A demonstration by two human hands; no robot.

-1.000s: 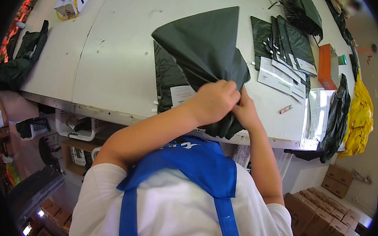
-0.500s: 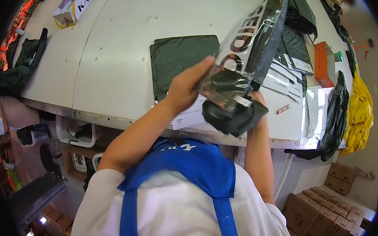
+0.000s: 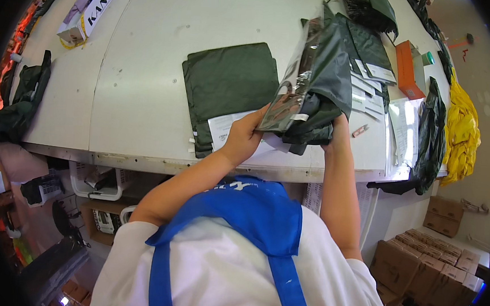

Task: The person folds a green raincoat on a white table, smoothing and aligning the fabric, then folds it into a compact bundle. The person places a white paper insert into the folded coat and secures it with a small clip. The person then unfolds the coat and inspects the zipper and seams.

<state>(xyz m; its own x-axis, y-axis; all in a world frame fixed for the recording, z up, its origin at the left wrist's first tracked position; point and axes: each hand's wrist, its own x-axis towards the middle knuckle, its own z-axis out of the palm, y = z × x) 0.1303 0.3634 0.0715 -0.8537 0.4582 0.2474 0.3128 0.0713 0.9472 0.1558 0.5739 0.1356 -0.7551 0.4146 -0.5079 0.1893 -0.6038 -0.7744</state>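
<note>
A clear plastic bag [image 3: 293, 94] with a dark green folded garment [image 3: 332, 65] against it is held over the table's near edge, its long side pointing away from me. My left hand [image 3: 245, 135] is closed on the bag's near left corner. My right hand [image 3: 339, 129] grips the bunched near end of the green garment, its fingertips mostly hidden by the cloth. How far the garment lies inside the bag I cannot tell. Left of it, a neat stack of folded dark green pieces [image 3: 227, 78] lies on the table, a white printed sheet [image 3: 221, 127] on its near part.
Beyond my right hand lie green packages [image 3: 371, 48], white cards [image 3: 365, 93], a small cutter [image 3: 359, 131] and an orange box [image 3: 408, 70]. Dark plastic [image 3: 427, 143] and yellow bags [image 3: 462, 131] hang at the right edge. A white box [image 3: 90, 14] stands far left.
Both hands have drawn the bag and garment slightly nearer and turned them, so the bag's lettered face is no longer seen. More of the folded stack and its sheet shows.
</note>
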